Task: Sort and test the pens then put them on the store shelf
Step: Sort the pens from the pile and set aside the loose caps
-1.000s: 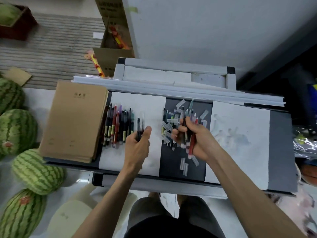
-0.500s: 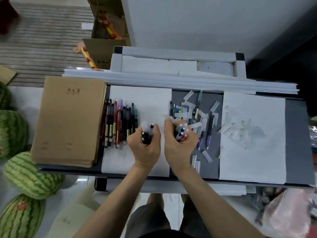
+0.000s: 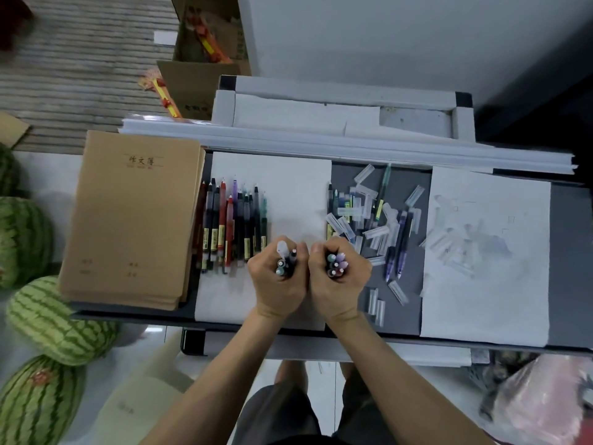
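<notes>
My left hand grips a small bundle of pens upright, their ends pointing at the camera. Beside it and touching it, my right hand grips a second bundle of pens the same way. Both fists stand on a white paper sheet on the grey shelf top. A sorted row of pens lies on that sheet to the left. Loose pens and clear caps are scattered on the grey strip to the right.
A stack of brown notebooks lies at the shelf's left end. A second white sheet with faint scribbles covers the right part. Watermelons sit on the floor at left, a cardboard box behind, a pink bag at lower right.
My right hand came left from the loose pile with its bundle and stood it upright; both fists now press together on the white sheet.
</notes>
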Motion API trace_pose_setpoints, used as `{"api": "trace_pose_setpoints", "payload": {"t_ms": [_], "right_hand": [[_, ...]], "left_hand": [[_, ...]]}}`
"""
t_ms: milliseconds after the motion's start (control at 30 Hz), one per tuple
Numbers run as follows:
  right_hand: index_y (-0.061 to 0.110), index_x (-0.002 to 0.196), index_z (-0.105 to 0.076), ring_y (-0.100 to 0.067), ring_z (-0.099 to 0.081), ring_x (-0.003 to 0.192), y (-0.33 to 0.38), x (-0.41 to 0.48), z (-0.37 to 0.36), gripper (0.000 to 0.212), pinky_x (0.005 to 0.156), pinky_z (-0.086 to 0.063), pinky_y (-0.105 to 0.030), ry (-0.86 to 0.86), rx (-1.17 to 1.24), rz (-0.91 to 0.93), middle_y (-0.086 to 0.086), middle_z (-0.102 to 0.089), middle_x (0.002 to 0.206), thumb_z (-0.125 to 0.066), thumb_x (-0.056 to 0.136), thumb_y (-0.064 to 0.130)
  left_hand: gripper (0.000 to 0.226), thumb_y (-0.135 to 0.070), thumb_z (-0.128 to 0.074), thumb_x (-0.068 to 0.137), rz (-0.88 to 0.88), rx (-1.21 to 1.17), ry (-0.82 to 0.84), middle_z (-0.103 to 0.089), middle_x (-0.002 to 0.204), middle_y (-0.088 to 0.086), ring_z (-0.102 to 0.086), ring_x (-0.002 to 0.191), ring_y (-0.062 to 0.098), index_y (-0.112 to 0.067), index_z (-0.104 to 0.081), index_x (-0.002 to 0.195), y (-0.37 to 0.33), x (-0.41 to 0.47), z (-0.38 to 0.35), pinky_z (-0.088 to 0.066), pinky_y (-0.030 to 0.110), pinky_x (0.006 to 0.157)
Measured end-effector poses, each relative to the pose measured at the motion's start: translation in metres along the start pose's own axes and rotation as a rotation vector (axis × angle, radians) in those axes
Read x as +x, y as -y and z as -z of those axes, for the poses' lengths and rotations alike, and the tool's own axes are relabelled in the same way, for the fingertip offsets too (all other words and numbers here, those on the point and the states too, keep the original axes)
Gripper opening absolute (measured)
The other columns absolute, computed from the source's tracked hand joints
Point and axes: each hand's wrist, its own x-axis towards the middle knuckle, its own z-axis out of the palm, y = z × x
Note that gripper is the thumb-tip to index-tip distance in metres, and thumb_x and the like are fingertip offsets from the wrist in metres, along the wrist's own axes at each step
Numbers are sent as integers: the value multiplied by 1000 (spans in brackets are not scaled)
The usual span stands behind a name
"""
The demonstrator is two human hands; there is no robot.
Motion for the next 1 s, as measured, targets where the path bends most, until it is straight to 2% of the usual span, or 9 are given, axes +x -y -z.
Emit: {"api": "trace_pose_setpoints", "payload": {"t_ms": [67,200,300,400,467,567,633,800,1000], "right_hand": [[1,61,-49,-26,-40,48,1,-1,-1,39,45,-37,-40,-8,-11,0,-7,-44,54,-63,94,17],[0,62,-48,-27,-39,46,7,-1,-4,44,45,-36,-42,-11,-23,-59,-9,-43,52,-63,96,24],[8,65,-52,-16,-43,47,20,5,-6,40,45,-39,-37,13,24,-185,2,-48,53,-65,96,29],[11,78,-64,-10,-53,53,38,22,-2,23,50,-46,-30,144,164,-347,6,-58,59,-68,99,19],[9,89,-70,-5,-51,49,46,34,4,13,48,-42,-20,291,226,-453,10,-58,56,-68,100,16],[-1,98,-72,-13,-34,39,47,47,12,24,41,-28,-24,460,242,-619,3,-44,48,-70,99,23],[-1,95,-71,-16,-26,41,49,55,13,27,43,-23,-26,534,237,-754,0,-35,50,-72,97,26],[12,69,-59,-18,-32,43,54,60,-4,30,46,-27,-29,465,145,-887,0,-39,49,-72,93,26],[8,71,-62,-24,-61,59,52,60,-41,28,50,-43,-29,340,-157,-864,-7,-62,64,-67,92,25]], "left_hand": [[33,-8,-63,96,3,5,-11,-48,58,7,-42,47,25,-10,-47,66,2,0,0,-36,39,45],[31,-14,-61,98,63,42,71,-44,61,-18,-38,53,-2,-29,-43,77,-2,4,-2,-35,21,51],[27,-19,-60,101,138,49,118,-51,60,-14,-44,51,8,-14,-50,76,-3,6,0,-39,33,47],[27,-13,-59,101,252,-30,220,-59,58,0,-54,48,21,-2,-59,77,-16,12,3,-42,38,44],[32,-13,-57,103,426,-100,298,-52,51,0,-43,42,21,4,-59,76,-28,21,8,-35,31,41],[41,-21,-55,107,816,-300,455,-31,50,2,-23,37,13,-6,-47,70,-40,34,19,-20,19,39],[38,-27,-57,106,952,-336,524,-29,54,3,-20,39,13,-11,-47,74,-45,40,27,-16,18,40],[27,-25,-55,108,929,-246,410,-41,60,6,-24,43,14,-9,-54,86,-55,42,29,-17,23,41],[42,-36,-56,102,778,157,290,-49,50,-4,-38,41,13,-18,-53,64,-47,52,21,-31,24,41]]}}
